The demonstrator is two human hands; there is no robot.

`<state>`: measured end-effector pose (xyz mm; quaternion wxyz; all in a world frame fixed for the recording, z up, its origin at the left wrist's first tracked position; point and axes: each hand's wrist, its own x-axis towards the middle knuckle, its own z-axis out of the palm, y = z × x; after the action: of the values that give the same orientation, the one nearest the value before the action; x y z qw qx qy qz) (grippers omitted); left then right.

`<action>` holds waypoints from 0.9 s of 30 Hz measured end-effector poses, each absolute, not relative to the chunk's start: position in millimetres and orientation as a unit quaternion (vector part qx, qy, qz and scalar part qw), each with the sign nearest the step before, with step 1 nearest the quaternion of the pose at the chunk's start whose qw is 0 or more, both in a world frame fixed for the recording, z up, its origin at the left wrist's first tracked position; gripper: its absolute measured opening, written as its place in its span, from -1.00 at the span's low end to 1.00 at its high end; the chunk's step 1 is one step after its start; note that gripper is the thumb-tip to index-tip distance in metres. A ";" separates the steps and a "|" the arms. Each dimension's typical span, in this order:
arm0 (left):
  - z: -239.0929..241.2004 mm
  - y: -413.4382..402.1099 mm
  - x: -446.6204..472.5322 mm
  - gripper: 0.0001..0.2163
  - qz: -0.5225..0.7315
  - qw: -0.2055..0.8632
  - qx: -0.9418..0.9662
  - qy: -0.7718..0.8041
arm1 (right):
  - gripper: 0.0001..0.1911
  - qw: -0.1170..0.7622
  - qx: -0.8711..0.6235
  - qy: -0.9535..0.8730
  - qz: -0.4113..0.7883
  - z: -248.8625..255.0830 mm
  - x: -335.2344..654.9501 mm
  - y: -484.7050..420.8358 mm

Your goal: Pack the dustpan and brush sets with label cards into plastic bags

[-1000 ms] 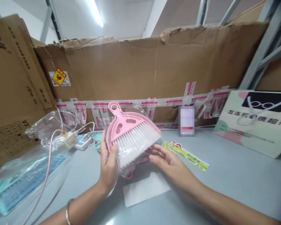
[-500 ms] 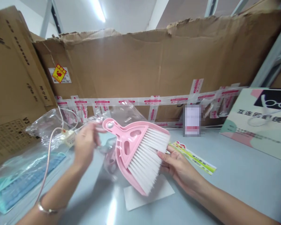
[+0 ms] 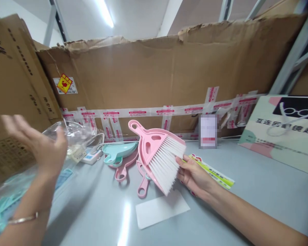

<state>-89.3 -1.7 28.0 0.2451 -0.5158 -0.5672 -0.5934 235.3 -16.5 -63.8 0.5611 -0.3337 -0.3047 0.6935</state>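
Note:
My right hand (image 3: 195, 176) grips a pink hand brush (image 3: 166, 159) by its white bristle end, together with the pink dustpan (image 3: 140, 136) nested behind it. The set is tilted above the table, its looped handle pointing up and left. Raised at the left, my left hand (image 3: 45, 148) has spread, slightly blurred fingers and nothing in it. Behind the set lie a teal dustpan (image 3: 120, 150), a pink piece (image 3: 125, 167) partly under it, and a pink looped handle (image 3: 143, 188). Clear plastic bags (image 3: 75, 131) are heaped beyond my left hand.
A blank white card (image 3: 161, 213) lies in front of the set, a yellow-green printed strip (image 3: 213, 171) to its right. At the left is a bagged teal item (image 3: 0, 213). A white device (image 3: 91, 157), large carton (image 3: 133, 75) and printed paper bag (image 3: 279, 136) stand at the back.
My left hand has let go near the handle and moved left. Clear plastic no longer surrounds the handle, and the dustpans behind now show. The right hand keeps its hold.

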 end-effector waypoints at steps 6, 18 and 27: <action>-10.0 -16.2 -1.0 -0.54 -0.490 -0.456 -0.665 -0.330 | -0.65 0.500 -0.318 -0.375 0.713 -59.0 228.7 -29.0; -5.6 -41.6 7.1 -0.74 -0.569 -0.401 -0.674 -0.247 | -0.82 0.586 -0.410 -0.645 0.270 -27.5 235.6 -40.0; -9.7 -53.5 17.1 -0.72 -0.493 -0.294 -0.791 -0.210 | -0.92 0.415 -0.320 -0.843 0.121 -5.9 204.6 -62.0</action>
<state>17.1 -53.5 -9.7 -0.2936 -0.7913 -0.2100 -0.4934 204.6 -62.0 -5.9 0.4146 -0.3199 -0.8433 0.1207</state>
